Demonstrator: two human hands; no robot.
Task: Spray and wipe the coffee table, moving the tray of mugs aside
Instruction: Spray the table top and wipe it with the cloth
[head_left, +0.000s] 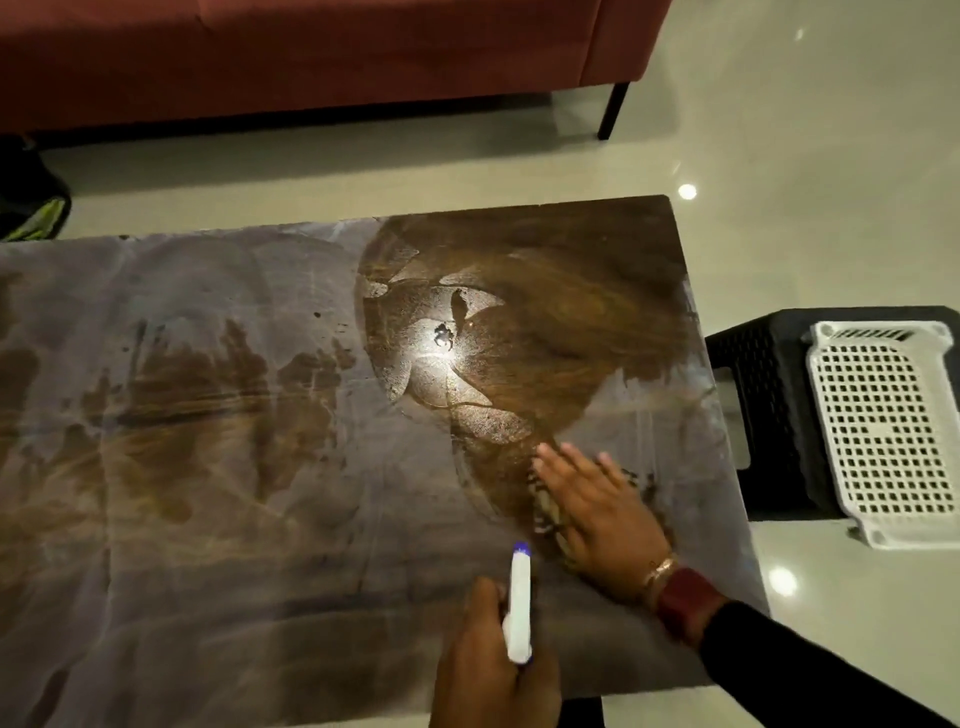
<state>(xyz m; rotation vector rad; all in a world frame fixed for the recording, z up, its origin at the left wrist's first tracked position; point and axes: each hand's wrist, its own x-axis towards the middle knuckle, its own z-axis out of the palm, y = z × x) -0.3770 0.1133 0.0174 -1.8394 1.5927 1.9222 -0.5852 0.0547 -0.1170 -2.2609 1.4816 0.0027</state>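
A red sofa (311, 52) was seen at the top, past the far edge, with one thin black leg (613, 111) set on the shiny pale floor (805, 130). A black stool (763, 415) was placed just beside the right edge. A white basket full of holes (888, 436) was laid on the stool. A dark bag with green stripes (36, 208) was left on the floor near the far left corner.

No text, label, brand, number or sign can be read anywhere in the view. The spray bottle (519, 605) shows only plain white with a blue tip, the white basket (888, 436) to the right of the worktop (260, 415) bears no lettering, and the worktop's own surface carries only wet streaks and wood grain.
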